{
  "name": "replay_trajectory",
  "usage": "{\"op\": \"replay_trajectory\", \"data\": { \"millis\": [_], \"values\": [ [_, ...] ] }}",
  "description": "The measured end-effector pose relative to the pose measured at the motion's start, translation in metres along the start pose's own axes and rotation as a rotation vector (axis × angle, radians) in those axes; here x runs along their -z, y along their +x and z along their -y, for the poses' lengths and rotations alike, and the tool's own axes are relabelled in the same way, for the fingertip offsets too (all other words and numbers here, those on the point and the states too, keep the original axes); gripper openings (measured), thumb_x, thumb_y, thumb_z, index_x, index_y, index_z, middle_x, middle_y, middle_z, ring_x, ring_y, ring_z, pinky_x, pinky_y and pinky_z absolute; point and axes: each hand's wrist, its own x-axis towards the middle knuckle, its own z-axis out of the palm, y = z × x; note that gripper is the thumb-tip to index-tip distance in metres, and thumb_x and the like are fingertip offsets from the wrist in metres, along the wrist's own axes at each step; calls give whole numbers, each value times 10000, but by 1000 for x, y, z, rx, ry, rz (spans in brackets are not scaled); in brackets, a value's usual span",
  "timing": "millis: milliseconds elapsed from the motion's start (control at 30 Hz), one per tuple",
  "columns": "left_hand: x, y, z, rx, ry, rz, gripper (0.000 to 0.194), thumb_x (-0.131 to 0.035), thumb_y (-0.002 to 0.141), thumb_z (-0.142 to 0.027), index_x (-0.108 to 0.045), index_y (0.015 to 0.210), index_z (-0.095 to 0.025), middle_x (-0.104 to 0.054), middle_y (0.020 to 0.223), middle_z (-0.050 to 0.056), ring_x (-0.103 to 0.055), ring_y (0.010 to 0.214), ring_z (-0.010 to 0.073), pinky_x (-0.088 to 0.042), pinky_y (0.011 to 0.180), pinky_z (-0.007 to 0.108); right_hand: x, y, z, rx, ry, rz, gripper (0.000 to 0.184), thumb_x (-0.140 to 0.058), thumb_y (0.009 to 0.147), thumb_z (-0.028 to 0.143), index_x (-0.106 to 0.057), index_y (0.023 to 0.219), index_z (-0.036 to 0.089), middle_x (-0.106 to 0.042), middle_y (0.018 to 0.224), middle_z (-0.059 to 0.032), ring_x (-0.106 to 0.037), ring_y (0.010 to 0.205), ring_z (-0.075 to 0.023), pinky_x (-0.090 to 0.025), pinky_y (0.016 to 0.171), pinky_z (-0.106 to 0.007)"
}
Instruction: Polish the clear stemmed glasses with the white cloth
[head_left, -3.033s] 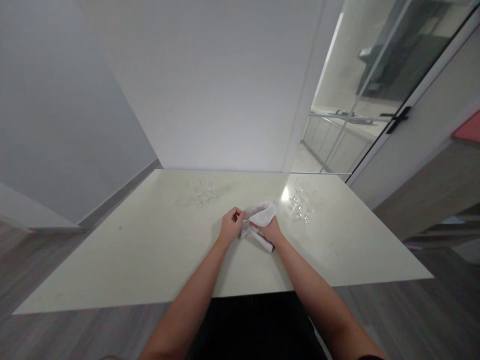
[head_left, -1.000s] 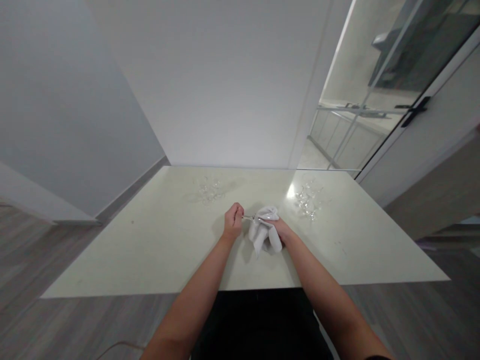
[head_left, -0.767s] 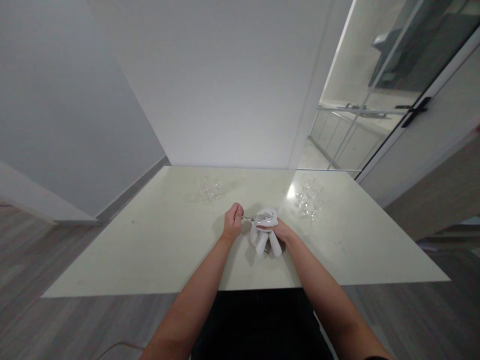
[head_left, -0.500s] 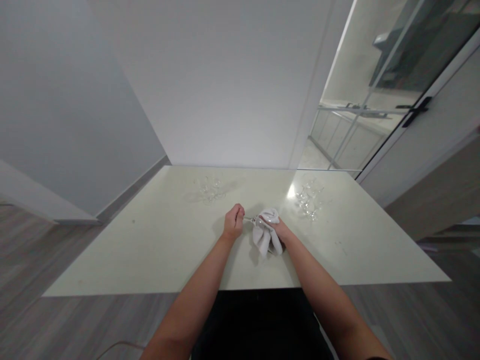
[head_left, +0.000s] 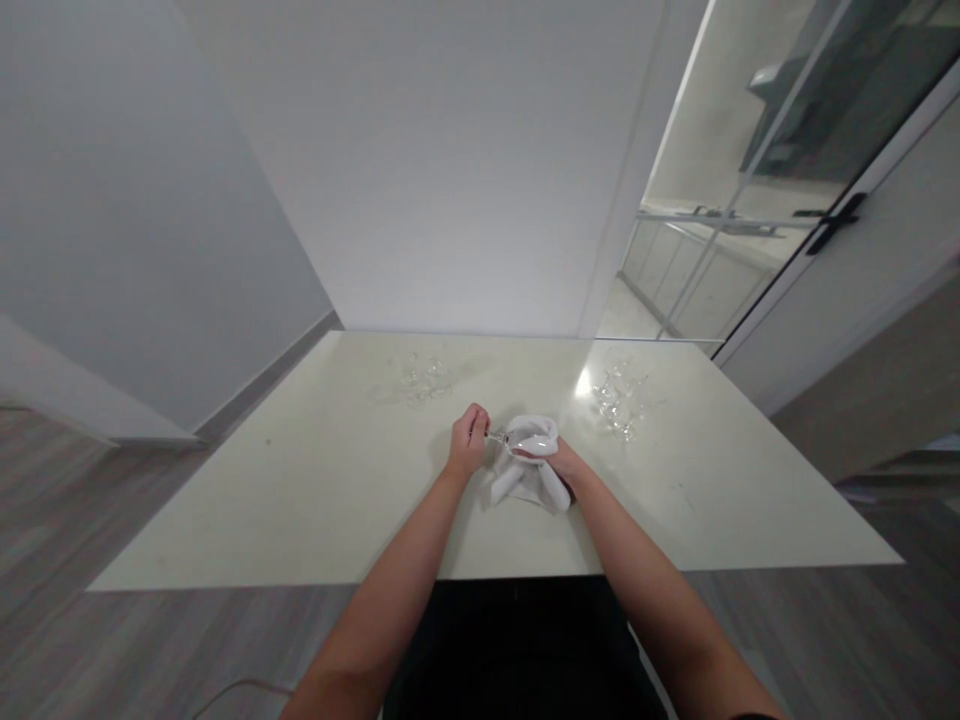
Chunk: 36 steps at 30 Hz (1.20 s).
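Cloth [head_left: 523,484] spreads further left; your left hand [head_left: 468,436] grips the glass [head_left: 534,445], your right hand [head_left: 564,462] the cloth, wiping seemingly midway.

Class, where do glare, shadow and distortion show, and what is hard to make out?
Head view: a glare spot on the table, left of the right-hand glassware; head view: faint shadow beside the left-hand glassware; head view: the near table corners look stretched; head view: both clusters' clear outlines fade into the pale surface.
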Motion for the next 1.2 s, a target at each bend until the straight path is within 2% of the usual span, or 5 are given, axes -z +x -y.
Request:
{"op": "replay_trajectory", "data": {
  "millis": [233,600,833,1000,1200],
  "values": [
    [0,2,0,47,13,-27,390,-418,949,-470,-464,662,-211,-454,603,-10,-426,585,141,-355,604,280,2,0,-11,-130,-53,-198,414,-744,732,546,-717,941,190,-724,968,-62,-647,885,-213,-513,843,-334],
    [0,2,0,80,2,-31,392,-436,939,-459,-476,641,-207,-451,590,-13,-420,571,134,-357,594,267,1,4,0,29,16,84,406,-841,613,331,-734,975,182,-737,988,-55,-667,909,-203,-504,881,-331],
    [-1,4,6,91,-10,-30,390,-430,943,-457,-474,645,-209,-451,588,-10,-414,572,136,-335,569,268,0,4,-5,-10,9,-15,336,-806,639,366,-723,897,167,-738,921,-54,-669,864,-212,-516,854,-340],
    [-2,5,6,133,-3,-99,390,-435,937,-469,-460,645,-212,-438,588,-18,-403,575,134,-336,580,262,-3,6,-8,-207,290,-149,396,-775,607,499,-699,839,187,-738,825,-69,-697,889,-281,-554,831,-401],
    [0,2,2,57,-13,-84,392,-414,954,-443,-449,640,-212,-435,609,-10,-407,587,138,-348,601,273,-1,2,-11,-240,249,-52,404,-855,525,414,-723,838,194,-747,792,-58,-699,796,-252,-569,752,-380]
  ]
}}
